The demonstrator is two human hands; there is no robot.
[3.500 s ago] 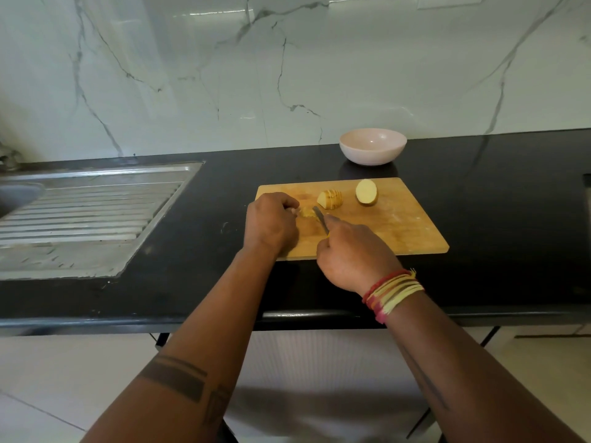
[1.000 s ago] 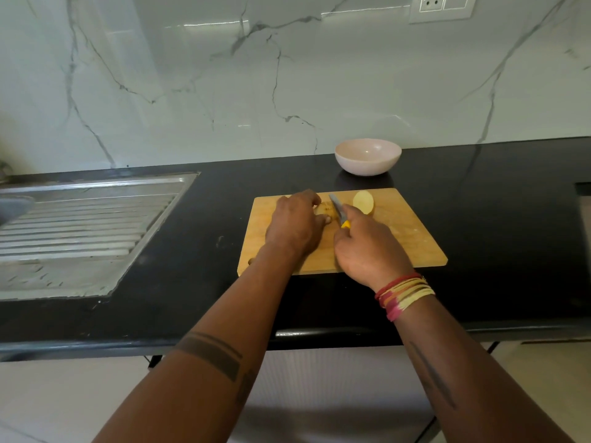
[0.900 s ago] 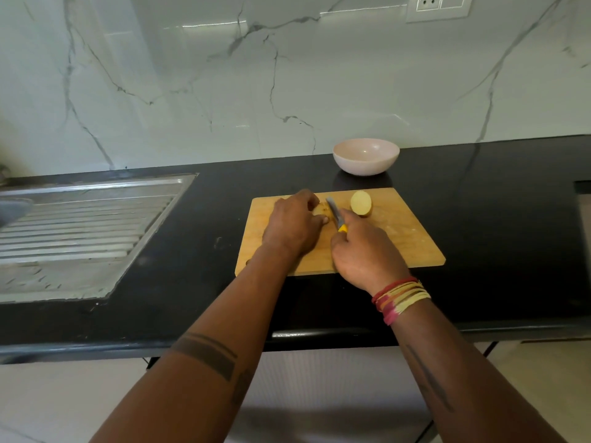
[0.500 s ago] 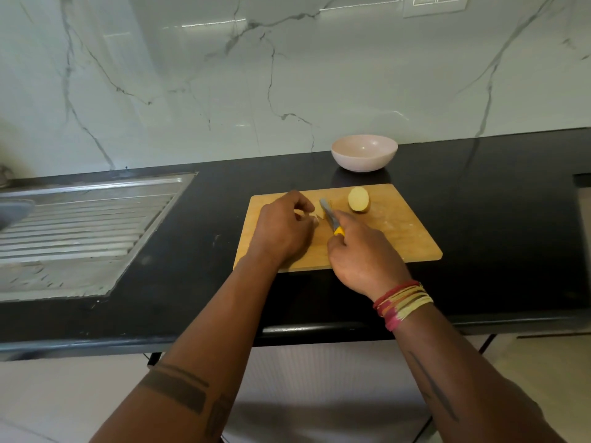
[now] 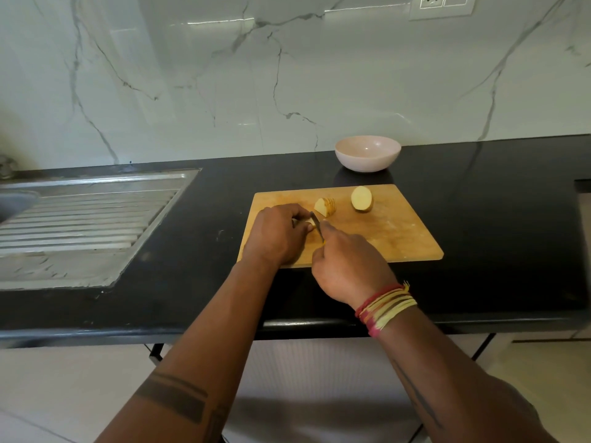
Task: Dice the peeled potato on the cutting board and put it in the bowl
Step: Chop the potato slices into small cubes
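Wooden cutting board (image 5: 399, 238) on the black counter (image 5: 192, 282): a small potato piece (image 5: 309, 222) is pinned under the curled fingers of the left hand (image 5: 277, 235), while the knife (image 5: 316, 222) is gripped tight in the right hand (image 5: 348, 266), blade touching that piece. Just beyond, a sliced potato chunk (image 5: 325, 206) and a potato half (image 5: 362, 198) are left lying apart on the board, with the pink bowl (image 5: 367, 153) seen behind it and the steel drainboard (image 5: 80, 225) off to the left.

left hand (image 5: 277, 235) hides most of the potato piece (image 5: 309, 222); knife (image 5: 316, 220) handle hidden.
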